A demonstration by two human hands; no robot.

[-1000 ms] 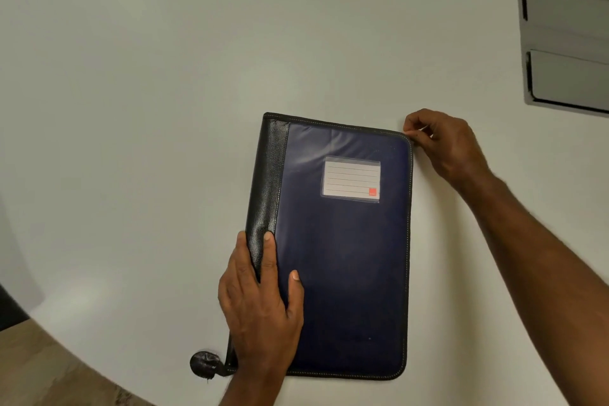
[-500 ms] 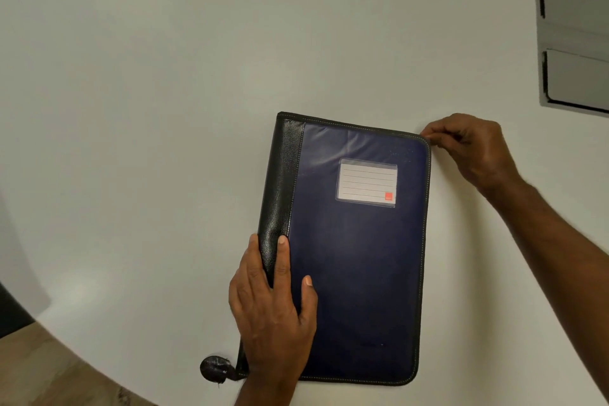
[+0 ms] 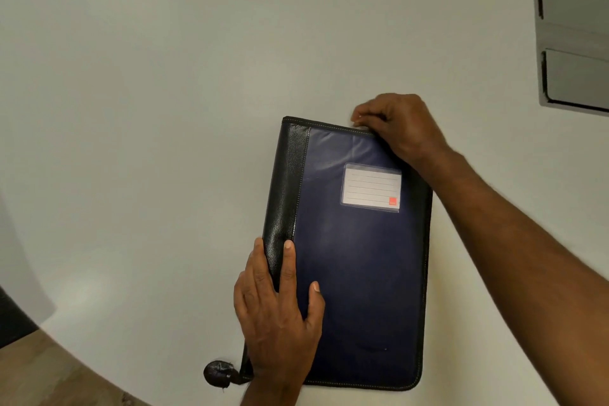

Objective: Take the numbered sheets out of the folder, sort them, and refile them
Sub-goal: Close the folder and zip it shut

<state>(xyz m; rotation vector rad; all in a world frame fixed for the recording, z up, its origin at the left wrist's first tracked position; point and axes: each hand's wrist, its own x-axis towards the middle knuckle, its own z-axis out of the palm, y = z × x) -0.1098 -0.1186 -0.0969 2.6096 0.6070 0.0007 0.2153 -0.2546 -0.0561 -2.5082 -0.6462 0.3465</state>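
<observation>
Hands (image 3: 278, 313) working a zipped folder (image 3: 359, 260) on the white worktop (image 3: 148, 142).

The left hand lay flat with straight fingers spread over the black spine near the lower corner, pressing the folder down; the right hand (image 3: 400, 127) was curled at the top edge, pinching what was probably the zip pull, though the pull itself was hidden. The folder lay closed, label pocket (image 3: 370, 187) up, no sheets visible. To unzip cleanly, the pull should likely run along the edge while the left hand kept the cover from sliding. A dark tab (image 3: 219, 374) lay at the bottom-left corner; a grey inset panel (image 3: 575, 43) sat well apart, obstructing nothing.
</observation>
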